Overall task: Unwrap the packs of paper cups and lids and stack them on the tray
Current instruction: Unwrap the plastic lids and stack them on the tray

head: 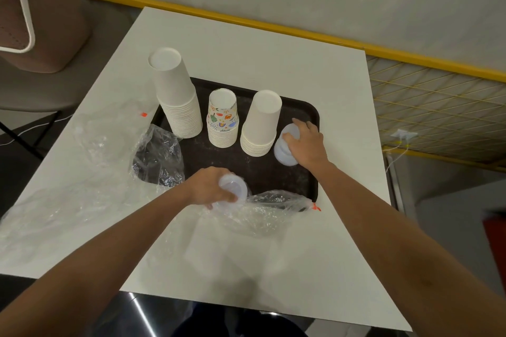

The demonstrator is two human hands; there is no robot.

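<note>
Three upside-down stacks of paper cups stand on the dark tray (306, 115): a tall white stack (175, 96) at the left, a patterned stack (222, 120) in the middle, a white stack (261, 126) at the right. My right hand (306, 142) grips a stack of translucent lids (282, 150) on the tray beside the right cup stack. My left hand (210, 186) holds another bunch of lids (235, 186) at the mouth of a clear plastic wrapper (268, 210) over the tray's near edge.
An empty clear wrapper (158, 156) lies over the tray's left corner, and more crumpled plastic (68, 200) spreads across the white table (246, 268) at the left. A brown bag (41, 22) stands on a chair at the far left. A yellow rail (246, 22) runs behind the table.
</note>
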